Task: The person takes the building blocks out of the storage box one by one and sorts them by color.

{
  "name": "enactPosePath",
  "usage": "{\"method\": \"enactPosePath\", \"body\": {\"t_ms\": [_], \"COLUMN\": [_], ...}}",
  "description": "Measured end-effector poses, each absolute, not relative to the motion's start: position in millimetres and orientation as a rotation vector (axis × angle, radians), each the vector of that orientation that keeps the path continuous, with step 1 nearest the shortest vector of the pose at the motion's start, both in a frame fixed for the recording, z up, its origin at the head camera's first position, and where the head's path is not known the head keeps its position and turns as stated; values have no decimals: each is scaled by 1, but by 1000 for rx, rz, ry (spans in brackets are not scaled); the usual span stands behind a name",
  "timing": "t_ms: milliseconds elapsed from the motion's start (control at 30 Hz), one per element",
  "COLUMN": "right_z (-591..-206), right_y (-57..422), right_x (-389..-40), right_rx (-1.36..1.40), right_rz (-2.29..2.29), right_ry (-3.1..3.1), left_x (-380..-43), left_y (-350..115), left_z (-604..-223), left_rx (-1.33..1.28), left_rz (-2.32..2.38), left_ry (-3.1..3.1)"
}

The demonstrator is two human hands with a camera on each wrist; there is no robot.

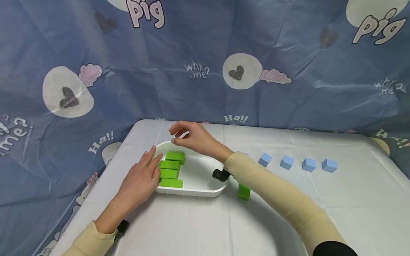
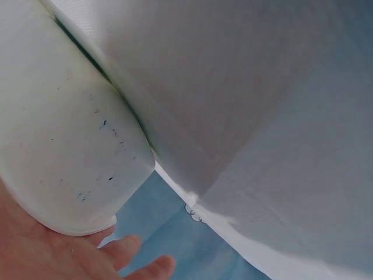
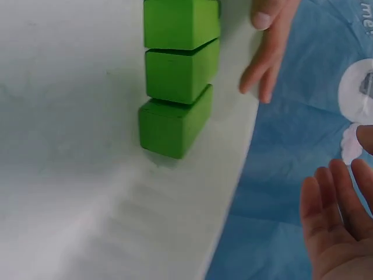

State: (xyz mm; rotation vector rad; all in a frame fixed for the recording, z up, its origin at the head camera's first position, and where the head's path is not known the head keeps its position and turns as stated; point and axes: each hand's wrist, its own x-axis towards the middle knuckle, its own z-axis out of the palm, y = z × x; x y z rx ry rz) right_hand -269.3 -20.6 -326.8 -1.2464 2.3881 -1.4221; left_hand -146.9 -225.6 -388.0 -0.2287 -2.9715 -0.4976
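Note:
Several green blocks (image 1: 169, 173) lie in a row along the left end of a white tray (image 1: 192, 193). My left hand (image 1: 141, 179) rests at the tray's left rim, fingers straight. The left wrist view has its fingers (image 2: 119, 251) against the tray's outer wall (image 2: 64, 128). Above the far left rim hovers my right hand (image 1: 196, 138) with loosely bent fingers. Its palm (image 3: 344, 251) is bare in the right wrist view, beside the tray holding the green blocks (image 3: 166, 128), and nothing is in its grasp.
Right of the tray, another green block (image 1: 244, 192) lies on the white-covered table (image 1: 198, 227), partly hidden by the right sleeve. Farther right, several light blue cubes (image 1: 287, 162) form a row, one mostly covered by that forearm. A blue printed cloth (image 1: 205, 96) hangs behind the table.

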Motion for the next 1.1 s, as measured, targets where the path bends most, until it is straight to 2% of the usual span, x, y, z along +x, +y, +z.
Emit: {"method": "enactPosePath", "body": {"t_ms": [767, 1100], "right_z": [-367, -372], "right_y": [-34, -35], "right_x": [-272, -272], "right_rx": [-1030, -1042], "right_rz": [-890, -876], "right_ry": [2497, 2528], "left_x": [-146, -147], "left_y": [-225, -226], "left_z": [-388, -389], "left_rx": [-229, -225], "left_rz": [-496, -491], "left_ry": [-2978, -2970]}}
